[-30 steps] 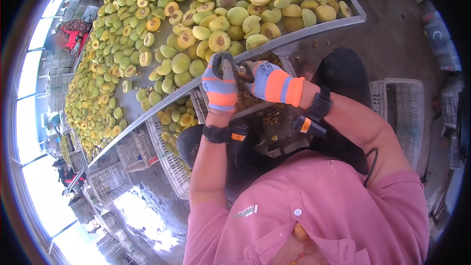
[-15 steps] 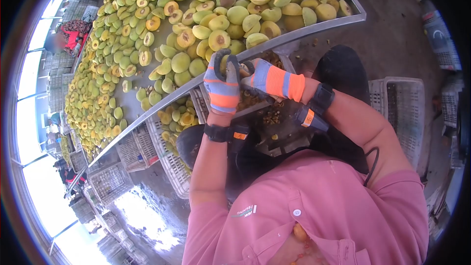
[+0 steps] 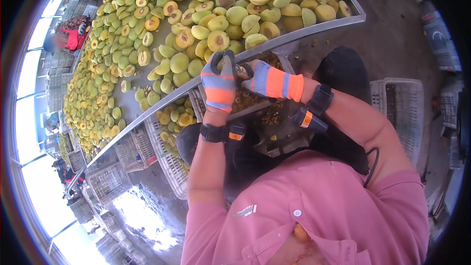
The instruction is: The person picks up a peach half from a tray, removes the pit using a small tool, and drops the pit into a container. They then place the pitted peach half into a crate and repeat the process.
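Fruit halves [image 3: 218, 40] on table [image 3: 129, 102]; more in crate [image 3: 171, 171] below.

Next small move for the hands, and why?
I'd probably turn the right hand slightly toward the left hand, over the crate: the hands are close together, a brown thing shows at the right fingertips, and scraps lie in the crate below. What the left holds is unclear.

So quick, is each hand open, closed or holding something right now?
Left hand: fingers curled; grip and contents cannot be told.
Right hand: fingers bent; any hold cannot be told.
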### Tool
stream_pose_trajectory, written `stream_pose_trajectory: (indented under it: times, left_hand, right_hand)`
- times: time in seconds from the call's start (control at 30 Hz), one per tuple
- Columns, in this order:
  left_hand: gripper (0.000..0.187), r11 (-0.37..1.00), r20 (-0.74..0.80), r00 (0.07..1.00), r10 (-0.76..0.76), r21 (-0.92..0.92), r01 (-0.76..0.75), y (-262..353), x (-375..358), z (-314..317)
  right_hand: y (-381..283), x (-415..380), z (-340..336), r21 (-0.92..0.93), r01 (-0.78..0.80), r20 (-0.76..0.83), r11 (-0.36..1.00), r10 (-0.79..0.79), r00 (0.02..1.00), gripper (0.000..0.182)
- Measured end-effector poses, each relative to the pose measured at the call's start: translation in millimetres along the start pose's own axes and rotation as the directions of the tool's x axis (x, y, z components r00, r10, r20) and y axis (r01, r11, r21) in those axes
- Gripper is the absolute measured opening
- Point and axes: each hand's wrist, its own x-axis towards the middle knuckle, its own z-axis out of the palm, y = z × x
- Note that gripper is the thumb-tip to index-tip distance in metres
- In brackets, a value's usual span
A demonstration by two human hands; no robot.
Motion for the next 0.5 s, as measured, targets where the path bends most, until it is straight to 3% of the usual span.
stream_pose_trajectory:
  times: [0.03, 0.13, 0.2, 0.23, 0.33, 0.4, 0.5]
  left_hand:
    - [0.016, 0.999, -0.043, 0.999, -0.013, -0.049, 0.010, -3, -1, 3]
    - [0.017, 0.988, -0.156, 0.987, -0.043, -0.156, 0.019, -6, -5, 13]
    - [0.017, 0.983, -0.218, 0.975, -0.049, -0.181, 0.008, -2, -9, 18]
    - [0.017, 0.990, -0.196, 0.980, -0.022, -0.138, -0.005, -6, -9, 17]
    - [0.017, 0.999, -0.095, 0.994, 0.052, 0.008, -0.051, -12, -5, 7]
    - [0.017, 0.988, 0.019, 0.996, 0.088, 0.128, -0.090, -10, -3, 0]
    - [0.017, 0.928, 0.006, 0.991, -0.135, -0.350, 0.129, -7, 0, 5]
  right_hand:
    - [10, 8, 8, -0.012, -0.026, 0.006, 1.000, 0.026, 1.000, 0.035]
    - [27, 18, 19, -0.025, 0.198, -0.074, 0.980, -0.199, 0.977, 0.037]
    - [27, 19, 16, -0.149, 0.183, -0.052, 0.972, -0.192, 0.980, 0.036]
    - [23, 17, 14, -0.209, 0.173, -0.040, 0.962, -0.186, 0.982, 0.036]
    - [7, 2, 5, 0.014, 0.076, 0.040, 0.997, -0.076, 0.996, 0.022]
    - [7, 3, 3, 0.101, 0.105, 0.079, 0.989, -0.113, 0.990, 0.027]
    - [-4, -5, 1, 0.088, 0.113, 0.044, 0.990, -0.117, 0.992, 0.029]
